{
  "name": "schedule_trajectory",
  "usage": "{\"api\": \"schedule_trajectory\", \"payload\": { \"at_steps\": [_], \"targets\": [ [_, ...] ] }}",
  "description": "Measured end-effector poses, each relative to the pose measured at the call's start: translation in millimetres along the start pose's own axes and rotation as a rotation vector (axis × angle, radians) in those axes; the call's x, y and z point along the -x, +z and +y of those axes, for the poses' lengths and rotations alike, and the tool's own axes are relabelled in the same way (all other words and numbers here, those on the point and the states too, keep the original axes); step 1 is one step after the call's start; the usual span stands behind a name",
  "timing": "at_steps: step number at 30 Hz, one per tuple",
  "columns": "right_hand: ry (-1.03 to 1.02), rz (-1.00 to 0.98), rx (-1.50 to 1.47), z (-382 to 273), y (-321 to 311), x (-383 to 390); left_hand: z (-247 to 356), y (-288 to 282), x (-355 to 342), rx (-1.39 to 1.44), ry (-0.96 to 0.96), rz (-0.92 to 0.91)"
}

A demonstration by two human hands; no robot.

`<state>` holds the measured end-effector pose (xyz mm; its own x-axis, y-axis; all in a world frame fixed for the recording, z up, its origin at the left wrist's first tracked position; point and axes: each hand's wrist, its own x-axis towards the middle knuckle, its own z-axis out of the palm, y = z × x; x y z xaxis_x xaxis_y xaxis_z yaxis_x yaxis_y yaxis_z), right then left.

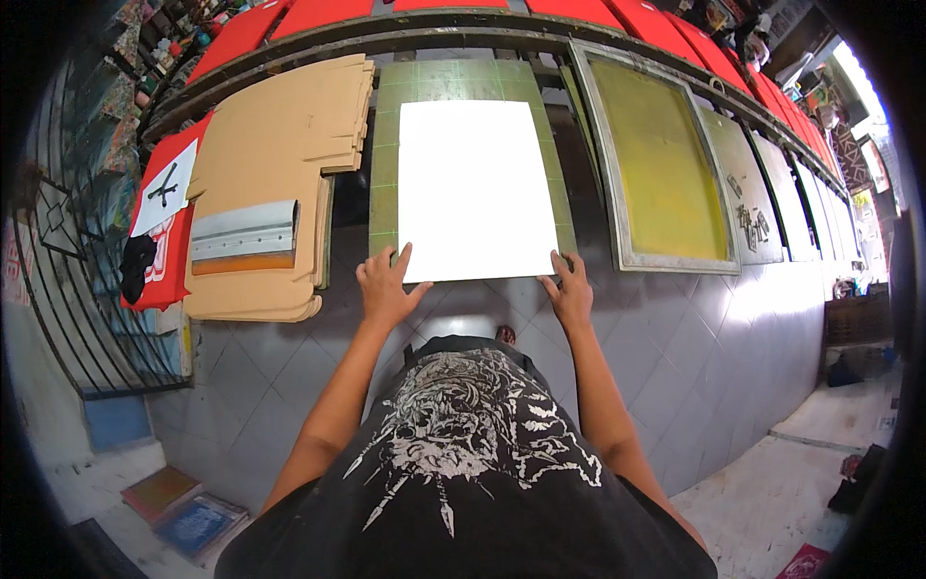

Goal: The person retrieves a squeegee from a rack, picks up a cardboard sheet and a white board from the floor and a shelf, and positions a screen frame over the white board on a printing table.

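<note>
A blank white sheet (477, 188) lies on a green board (386, 145) marked with grid lines, right in front of me. My left hand (388, 289) is at the sheet's near left corner, thumb and index finger spread apart and touching its edges. At the near right corner, my right hand (571, 292) touches the sheet the same way, its thumb along the near edge and its index finger on the side. Neither hand is closed round anything. The sheet sits flat, with green board showing on its left, right and far sides.
To the left, cardboard pieces (280, 125) bear a squeegee (244, 237), beside a red printed cloth (174, 261). A framed yellow-green screen (661, 159) stands on the right. Red panels (323, 13) line a rail behind. A metal grille (68, 241) is at far left.
</note>
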<state>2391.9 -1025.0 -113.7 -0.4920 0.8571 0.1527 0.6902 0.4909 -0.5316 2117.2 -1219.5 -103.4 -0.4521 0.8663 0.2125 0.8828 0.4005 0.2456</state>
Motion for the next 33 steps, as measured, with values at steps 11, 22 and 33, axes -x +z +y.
{"api": "schedule_trajectory", "payload": {
  "at_steps": [11,22,33],
  "targets": [
    [0.016,0.014,-0.644,-88.1,31.8,-47.2,-38.5,-33.5,118.7,0.745,-0.514,0.417],
    [0.097,-0.68,-1.002,-301.8,232.3,-239.3,-244.4,-79.0,134.3,1.559,-1.273,0.843],
    [0.343,-0.227,-0.803,-336.4,292.4,-262.4,-291.2,-92.1,91.1,1.8,-1.177,0.941]
  ]
}}
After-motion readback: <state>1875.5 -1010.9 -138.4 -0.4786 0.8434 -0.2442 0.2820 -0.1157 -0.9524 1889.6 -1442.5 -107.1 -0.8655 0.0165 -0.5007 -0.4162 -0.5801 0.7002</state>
